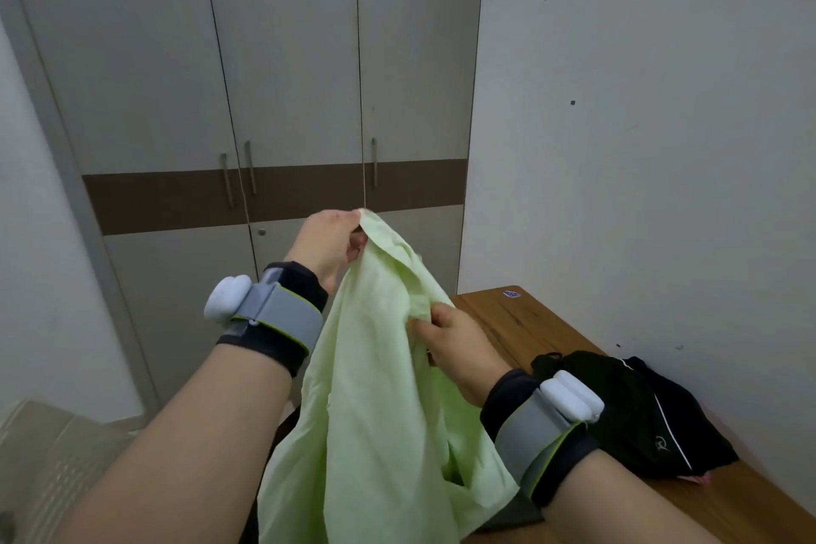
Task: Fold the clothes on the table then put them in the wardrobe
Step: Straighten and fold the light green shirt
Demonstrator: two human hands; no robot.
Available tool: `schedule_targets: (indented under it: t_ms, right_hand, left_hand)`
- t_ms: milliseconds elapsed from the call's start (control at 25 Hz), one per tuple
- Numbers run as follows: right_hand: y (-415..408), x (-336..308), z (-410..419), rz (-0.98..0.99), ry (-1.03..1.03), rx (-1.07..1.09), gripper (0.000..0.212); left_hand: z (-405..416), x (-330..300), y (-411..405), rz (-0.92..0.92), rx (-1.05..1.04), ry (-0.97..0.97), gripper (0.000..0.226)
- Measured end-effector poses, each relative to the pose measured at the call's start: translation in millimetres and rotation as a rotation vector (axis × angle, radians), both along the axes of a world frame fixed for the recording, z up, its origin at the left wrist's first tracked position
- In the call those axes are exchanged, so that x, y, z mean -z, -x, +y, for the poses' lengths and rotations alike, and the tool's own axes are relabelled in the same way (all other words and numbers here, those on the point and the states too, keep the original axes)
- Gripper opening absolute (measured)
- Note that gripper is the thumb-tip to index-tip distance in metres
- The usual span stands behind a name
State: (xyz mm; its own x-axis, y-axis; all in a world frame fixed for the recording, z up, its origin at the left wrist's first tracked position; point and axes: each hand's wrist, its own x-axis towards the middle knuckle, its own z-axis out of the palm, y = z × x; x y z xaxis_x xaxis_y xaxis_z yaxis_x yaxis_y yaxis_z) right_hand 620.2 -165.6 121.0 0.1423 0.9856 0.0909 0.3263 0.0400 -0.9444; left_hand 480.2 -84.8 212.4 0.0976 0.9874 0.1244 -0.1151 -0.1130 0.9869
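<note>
A pale green garment hangs in the air in front of me, unfolded and bunched. My left hand pinches its top edge, raised high. My right hand grips a fold of the cloth lower down, to the right. A black garment with white piping lies crumpled on the wooden table at the right, against the wall. The grey wardrobe stands straight ahead with all its doors closed.
The table sits in the corner between the wardrobe and the white right-hand wall. A small sticker lies at the table's far end. A pale slatted object is at the lower left. Both wrists carry strapped sensor bands.
</note>
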Motion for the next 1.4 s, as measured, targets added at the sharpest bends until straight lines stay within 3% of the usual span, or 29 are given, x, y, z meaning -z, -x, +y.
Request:
schedule_targets:
  t_ms: [80,160,280,320,440,600,640,720,800,880,960,1200,1280,1400]
  right_hand:
    - [-4.3,-5.2,2.1,0.177,-0.008,0.027,0.03]
    - [-10.9,-11.6,2.6,0.309,-0.021,0.044,0.017]
    - [-13.2,-13.7,-0.1,0.442,0.006,0.039,0.013]
    - [-11.6,-12.3,-1.7,0.471,0.021,0.034,0.014]
    - [-8.1,-9.9,-2.5,0.486,0.041,0.02,0.013]
    - [-12.1,-12.4,1.5,0.44,0.018,0.011,0.015]
    - [-13.4,-11.1,3.2,0.408,0.03,0.005,0.015]
    - [-16.1,-9.2,5.3,0.282,0.044,0.012,0.018]
    - [-22.9,-8.1,8.4,-0.029,0.032,0.092,0.026]
    - [-31.4,-4.9,9.3,-0.459,-0.003,0.218,0.029]
    - [-36.5,3.3,9.1,-0.69,-0.048,0.297,0.024]
    - [-32.2,12.7,2.7,-0.897,-0.124,0.427,0.026]
    - [-28.3,8.8,-4.1,-1.02,-0.204,0.428,0.031]
    - [-22.6,10.5,-9.2,-1.049,-0.336,0.406,0.028]
  left_hand:
    - [-14.4,16.2,0.7,0.394,-0.141,-0.18,0.014]
    - [-43.1,42.5,-6.5,0.537,-0.129,-0.365,0.015]
    - [-55.2,92.0,-16.6,0.69,0.008,-0.248,0.027]
    - [-51.3,105.4,-15.2,0.674,0.054,-0.132,0.033]
    - [-39.1,134.0,-1.1,0.38,0.267,0.147,0.034]
    - [-30.0,165.0,7.9,0.584,0.324,0.042,0.063]
    - [-27.3,168.2,5.6,0.617,0.303,0.026,0.065]
    - [-21.3,169.4,-0.8,0.741,0.246,-0.017,0.044]
    - [-15.1,164.8,-5.0,0.956,0.14,-0.061,0.021]
    - [-9.8,156.8,-5.4,0.942,0.004,-0.066,0.016]
    - [-2.0,149.8,-5.3,0.852,-0.091,-0.039,0.019]
    - [14.8,124.5,-20.7,0.693,-0.17,-0.055,0.014]
    - [19.2,113.5,-24.8,0.662,-0.166,-0.078,0.015]
    - [28.1,94.1,-26.7,0.6,-0.158,-0.092,0.017]
